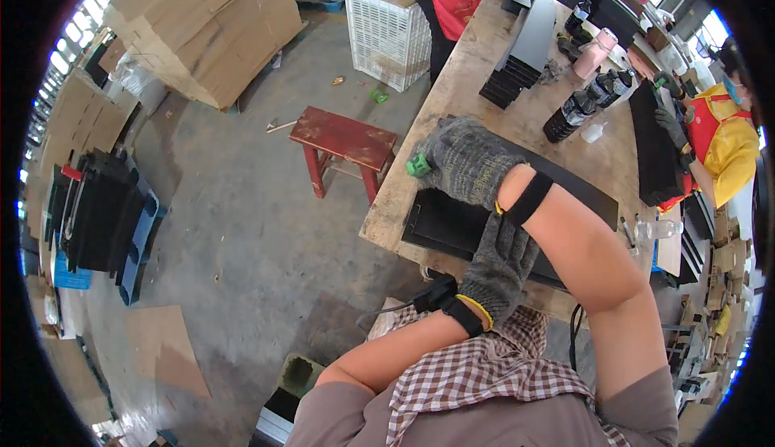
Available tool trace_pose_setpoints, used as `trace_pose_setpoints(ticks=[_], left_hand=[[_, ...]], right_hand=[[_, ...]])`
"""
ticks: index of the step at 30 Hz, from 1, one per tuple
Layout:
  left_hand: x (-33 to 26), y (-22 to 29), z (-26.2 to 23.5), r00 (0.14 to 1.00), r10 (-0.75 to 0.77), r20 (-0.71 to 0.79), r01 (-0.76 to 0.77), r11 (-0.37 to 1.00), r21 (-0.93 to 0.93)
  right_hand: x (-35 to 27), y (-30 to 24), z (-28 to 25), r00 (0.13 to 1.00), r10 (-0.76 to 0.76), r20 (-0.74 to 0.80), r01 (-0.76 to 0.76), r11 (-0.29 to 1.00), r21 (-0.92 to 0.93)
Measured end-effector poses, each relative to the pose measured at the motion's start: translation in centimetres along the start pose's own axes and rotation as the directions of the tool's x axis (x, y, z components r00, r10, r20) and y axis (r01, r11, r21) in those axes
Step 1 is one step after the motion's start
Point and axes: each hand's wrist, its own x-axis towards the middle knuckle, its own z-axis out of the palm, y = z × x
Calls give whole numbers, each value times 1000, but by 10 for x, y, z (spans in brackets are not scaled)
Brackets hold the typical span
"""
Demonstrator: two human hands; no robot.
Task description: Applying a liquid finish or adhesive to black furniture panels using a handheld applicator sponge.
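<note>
On my feed the black flat panel lies on the wooden worktable, below both gloved hands. The left hand reaches over its near edge, fingers extended, gripping nothing I can make out. The right hand angles across its far-left part; I can't tell how closed it is. The panel sits near the table's left edge, beside the red stool; wood surface separates it from the dark bottles.

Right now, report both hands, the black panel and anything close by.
Right hand gloved, above black panel, green item at its left end. Left hand gloved, at panel's near side. Panel flat on table. Dark bottles standing beyond it.
</note>
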Motion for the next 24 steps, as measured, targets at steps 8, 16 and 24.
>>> trace_pose_setpoints(ticks=[8,16,24], left_hand=[[0,6,22,991,-14,-136,46,970,240],[-2,3,23,995,23,-100,1,971,238],[-4,-2,4,995,19,-97,-49,945,-324]], right_hand=[[-1,6,10,991,124,-51,-122,992,45],[-20,18,8,892,430,140,-448,800,399],[-40,28,29,862,505,-43,-411,747,522]])
